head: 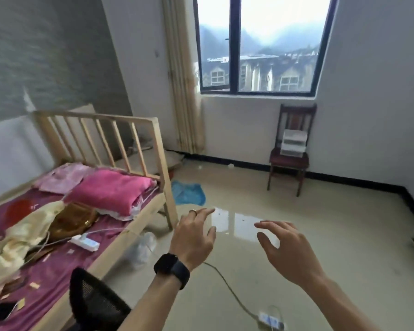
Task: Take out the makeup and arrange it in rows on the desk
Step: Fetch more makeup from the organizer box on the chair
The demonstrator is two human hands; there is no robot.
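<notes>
**A:** Where's the makeup, then?

**B:** Not in view, and neither is the surface it should be set out on. My only guess at a holder is the brown bag lying on the bed at about nine o'clock. I cannot tell what is in it.

**A:** And the hands?

**B:** Both are out in front over the floor, low in the view near six o'clock. The left hand, with a black watch at the wrist, has its fingers spread and loosely bent. The right hand is the same, palm down. Neither holds or touches anything.

**A:** Why held like that?

**B:** I'd judge them raised and ready before any reach. They are well apart from the bag.

**A:** What else is about?

**B:** A folded pink blanket lies by the bed's slatted end, and a black mesh chair back shows at seven o'clock. At two o'clock a wooden chair stands against the wall below the window. It has a white stacked box on its seat, too blurred to tell what is in it.

**A:** How far along?

**B:** Nothing is done yet, by my reading. The first need is to find the makeup and the surface. A cable trails across the floor at five o'clock, so it would be wise to step round it.
</notes>
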